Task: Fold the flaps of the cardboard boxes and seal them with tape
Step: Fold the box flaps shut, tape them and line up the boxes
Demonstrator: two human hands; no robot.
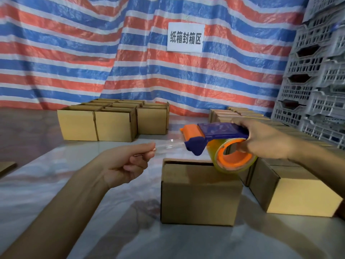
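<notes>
A small cardboard box (197, 195) stands on the table in front of me, its top flaps folded down with a dark gap along the far edge. Above it my right hand (267, 141) grips a blue and orange tape dispenser (214, 141) loaded with a clear tape roll (233, 159). A strip of clear tape (168, 145) stretches left from the dispenser's mouth. My left hand (128, 161) pinches the strip's free end between thumb and forefinger, to the left of the box and above the table.
More cardboard boxes (291, 187) sit in a row along the right. A block of several boxes (112, 124) stands at the back left. Grey plastic crates (313, 71) are stacked at the right wall. A striped tarp with a white sign (185, 37) hangs behind the table (74, 184).
</notes>
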